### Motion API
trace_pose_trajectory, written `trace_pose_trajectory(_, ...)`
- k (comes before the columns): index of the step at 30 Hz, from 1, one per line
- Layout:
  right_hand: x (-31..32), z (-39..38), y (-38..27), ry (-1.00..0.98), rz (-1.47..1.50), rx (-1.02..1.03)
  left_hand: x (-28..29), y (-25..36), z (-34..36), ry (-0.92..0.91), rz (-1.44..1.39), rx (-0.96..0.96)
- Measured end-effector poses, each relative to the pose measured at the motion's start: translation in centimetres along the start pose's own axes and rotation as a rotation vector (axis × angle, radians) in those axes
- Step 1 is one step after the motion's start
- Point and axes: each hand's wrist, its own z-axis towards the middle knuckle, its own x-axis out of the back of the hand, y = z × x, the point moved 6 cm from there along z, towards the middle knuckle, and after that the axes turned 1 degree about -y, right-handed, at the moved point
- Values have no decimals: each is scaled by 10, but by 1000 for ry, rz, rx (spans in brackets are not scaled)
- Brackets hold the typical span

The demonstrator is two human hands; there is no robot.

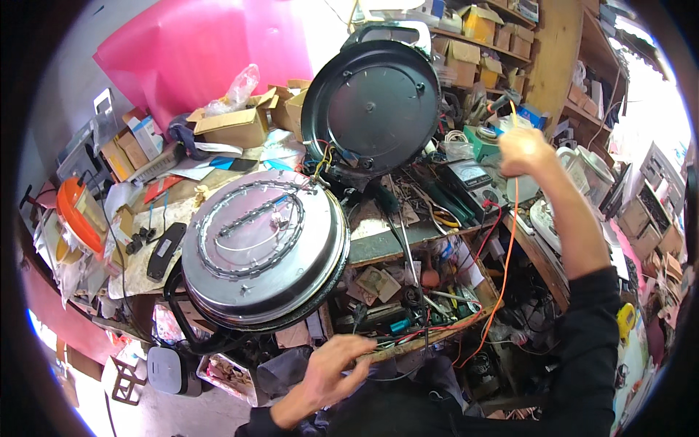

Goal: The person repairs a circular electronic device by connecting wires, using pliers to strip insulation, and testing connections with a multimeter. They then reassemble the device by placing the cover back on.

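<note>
My right hand (523, 151) is raised on the right, closed in a fist around an orange wire (515, 218). The wire sticks out above the fist and hangs down past the open drawer. Low in the middle, my left hand (331, 370) has its fingers apart by the drawer's front edge, and I see nothing held in it. An opened electric pan stands left of centre. Its round silver underside (255, 291) carries a ring-shaped heating element (251, 262). The black round half (371, 109) stands tilted up behind, with thin coloured wires (322, 162) at the joint.
An analog multimeter (470, 177) with a red lead lies on the bench among pliers and screwdrivers. The open drawer (437, 331) holds mixed tools. A black remote-like device (167, 251) lies at left. Cardboard boxes (233, 127) stand behind; crowded shelves (480, 44) rise at back right.
</note>
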Motion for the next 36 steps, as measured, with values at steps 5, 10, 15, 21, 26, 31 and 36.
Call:
trace_pose_trajectory(5, 6, -49, 11, -229, 510, 381, 87, 83, 34, -120, 158, -209)
trace_pose_trajectory(10, -13, -52, -105, -420, 1699, 518, 156, 76, 112, 25, 678, -271)
trace_pose_trajectory(15, 19, -40, -188, -633, 1852, 507, 201, 3, 236, -73, 734, -81)
trace_pose_trajectory(21, 20, -3, -222, -685, 1942, 264, 183, -121, 316, -407, 816, 220)
trace_pose_trajectory(26, -1, 11, -239, -750, 1961, 187, 154, -172, 341, -418, 931, 183)
trace_pose_trajectory(31, -2, 7, -244, -729, 2033, 181, 129, -177, 345, -448, 838, 220)
trace_pose_trajectory(36, -4, 15, -253, -784, 2065, 252, 129, -167, 342, -403, 716, 238)
